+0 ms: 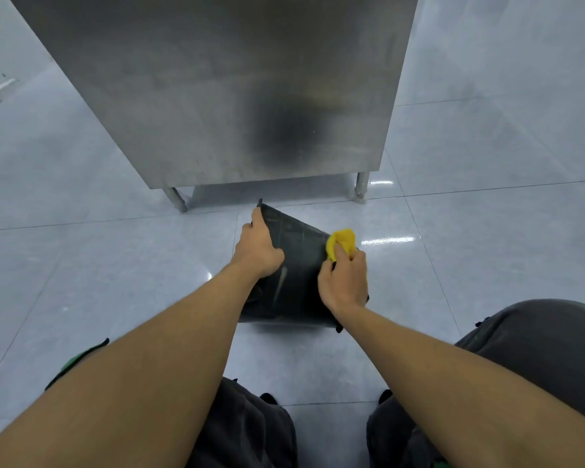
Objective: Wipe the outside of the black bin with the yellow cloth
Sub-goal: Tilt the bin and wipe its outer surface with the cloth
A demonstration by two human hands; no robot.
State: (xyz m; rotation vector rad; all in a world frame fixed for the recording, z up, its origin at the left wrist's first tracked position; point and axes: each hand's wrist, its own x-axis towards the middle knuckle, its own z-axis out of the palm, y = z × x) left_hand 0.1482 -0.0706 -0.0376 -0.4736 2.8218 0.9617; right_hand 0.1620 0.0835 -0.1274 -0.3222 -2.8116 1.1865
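Observation:
The black bin (298, 265) lies tipped on the pale tiled floor, its side facing up toward me. My left hand (257, 246) grips the bin's far left edge, fingers hooked over the rim. My right hand (343, 282) is closed on the bunched yellow cloth (341, 243) and presses it against the bin's right side. Part of the cloth is hidden under my fingers.
A stainless steel cabinet (237, 96) on short metal legs (361, 189) stands just beyond the bin. Glossy grey floor tiles (98, 265) spread to both sides. My knees in dark trousers (537, 349) are at the bottom and right of the view.

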